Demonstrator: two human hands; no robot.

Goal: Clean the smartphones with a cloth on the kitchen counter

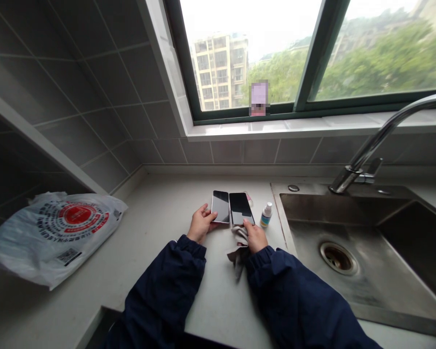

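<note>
Bag (pixel 54 232) of white plastic with a round red print lies at the far left of the pale counter (pixel 160 228), under grey wall tiles. Both arms, in dark blue sleeves, reach forward from the near edge, forearms angled slightly inward. The left hand (pixel 200 224) rests low on the counter, its thumb on the near corner of the left phone (pixel 221 206) and its fingers curled along the phone's left edge in a light pinch. That phone lies flat, screen up. It sits just beside the right phone (pixel 241 208), which is also flat and dark. The right hand (pixel 256 236) is turned palm down, fingers bent and closed over a grey cloth (pixel 238 247). Its fingertips press at the near edge of the right phone, while the rest of the cloth trails back beside the wrist. A small white bottle (pixel 266 214) with a blue label stands upright just right of the phones. Beyond it are the steel sink (pixel 370 242) and the curved faucet (pixel 385 131).
</note>
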